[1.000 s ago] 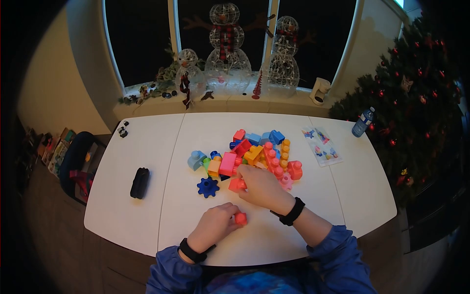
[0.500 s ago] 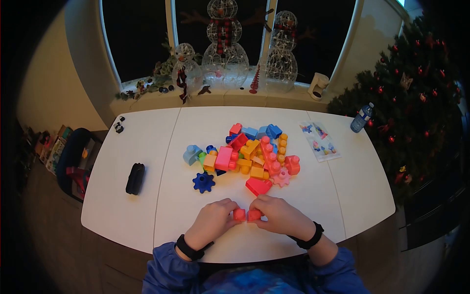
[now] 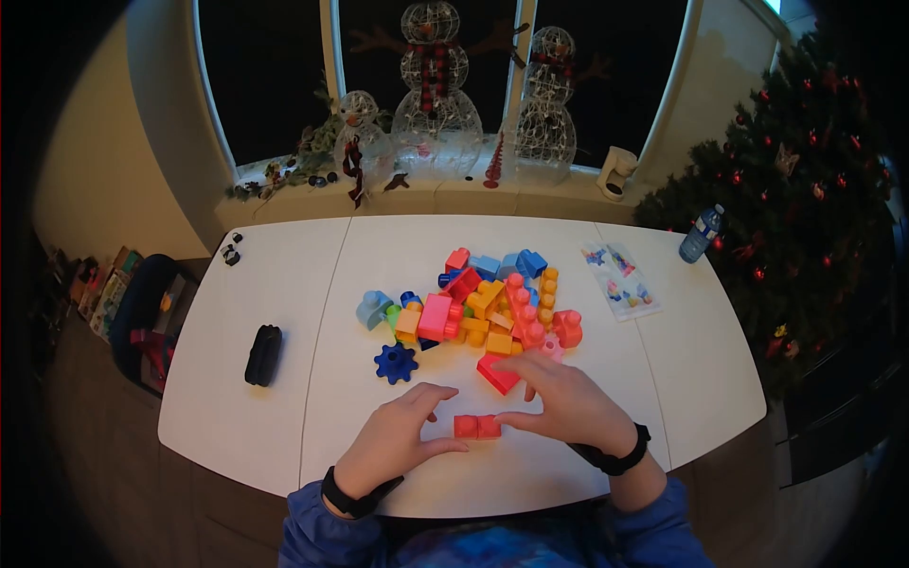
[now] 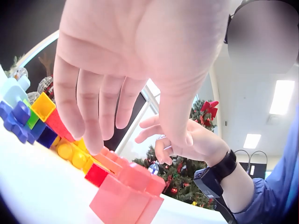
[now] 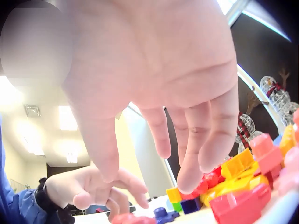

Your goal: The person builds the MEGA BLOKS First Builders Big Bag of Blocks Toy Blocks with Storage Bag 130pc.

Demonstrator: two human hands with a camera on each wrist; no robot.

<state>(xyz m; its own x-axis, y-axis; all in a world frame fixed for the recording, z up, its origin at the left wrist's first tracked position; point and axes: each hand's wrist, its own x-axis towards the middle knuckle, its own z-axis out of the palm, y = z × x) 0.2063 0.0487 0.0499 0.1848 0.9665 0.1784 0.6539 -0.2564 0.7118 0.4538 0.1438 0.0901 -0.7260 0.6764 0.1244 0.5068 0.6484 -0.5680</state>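
Two small coral building blocks (image 3: 465, 427) stand side by side on the white table near its front edge. To their left my left hand (image 3: 390, 441) is spread, thumb and fingers apart, holding nothing. On the other side my right hand (image 3: 571, 407) is also open, its thumb tip close to the right-hand block. In the left wrist view the pair of blocks (image 4: 124, 198) shows below the fingers with studs up. A red sloped block (image 3: 496, 376) lies just behind, partly under the right fingers in the head view.
Behind the hands lies a pile of mixed blocks (image 3: 438, 317) with a dark blue gear (image 3: 396, 363) at its left. A black case (image 3: 264, 355) is on the left, a picture sheet (image 3: 621, 281) and a water bottle (image 3: 702, 234) at the back right.
My right hand brought a second coral block from the pile and set it beside the first. Both hands then let go and spread apart. The red sloped block came to lie apart from the pile.
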